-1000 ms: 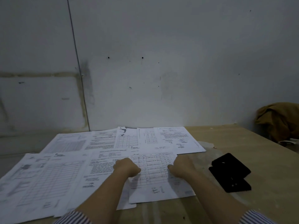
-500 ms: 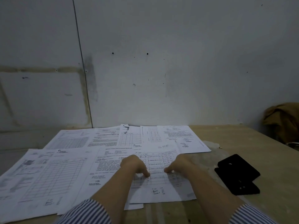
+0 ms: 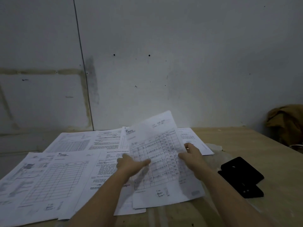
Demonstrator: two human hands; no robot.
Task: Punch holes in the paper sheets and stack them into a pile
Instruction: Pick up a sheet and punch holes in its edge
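Several printed paper sheets (image 3: 54,176) lie spread over the wooden table (image 3: 242,145), overlapping one another. A sheet with a ruled table (image 3: 157,141) is raised off the pile, its far end tilted up toward the wall. My left hand (image 3: 131,164) holds its left edge, thumb on the printed face. My right hand (image 3: 191,158) grips its right edge with curled fingers. Under it another sheet (image 3: 165,194) lies flat near the front edge. The black hole punch (image 3: 241,176) sits on the table to the right of my right hand.
A grey wall (image 3: 164,63) rises just behind the table's far edge. A crumpled brown cloth (image 3: 285,123) lies at the far right. Bare wood shows between the sheets and the cloth.
Both hands were pressing on the top sheet flat on the pile. Now they have taken its two side edges and lifted its far end up off the table.
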